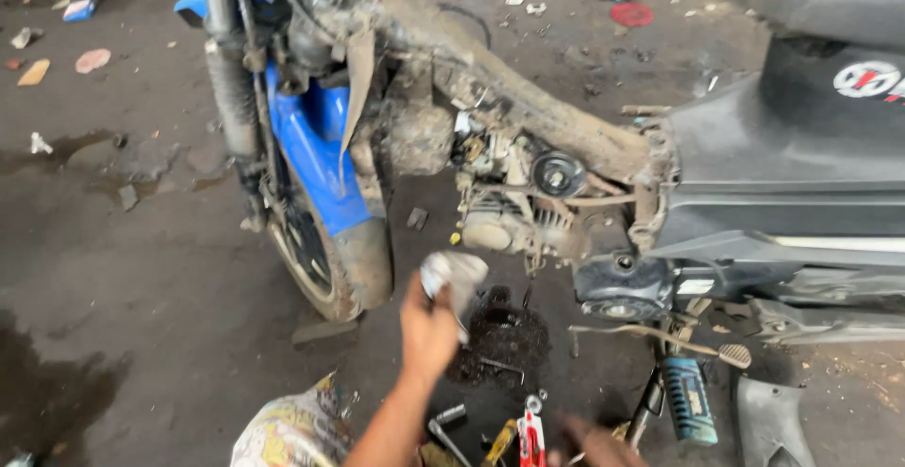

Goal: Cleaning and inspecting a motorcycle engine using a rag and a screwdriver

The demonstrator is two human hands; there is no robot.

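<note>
A stripped motorcycle stands in front of me, its dirty engine (528, 208) exposed under a mud-caked frame tube (528, 109). My left hand (429, 326) is raised below the engine and holds a crumpled whitish rag (454, 271). My right hand (594, 446) is low at the bottom edge, blurred, hovering over tools on the floor; whether it holds anything I cannot tell. Beside it lie a red-handled tool (531, 437) and a socket wrench (449, 427).
The front wheel with its blue fender (325, 161) is at left, the black seat and body panels (801, 147) at right. An oily dark patch (504, 340), a blue spray can (688, 399), the footpeg lever (660, 335) and crumpled newspaper (297, 429) lie on the littered concrete floor.
</note>
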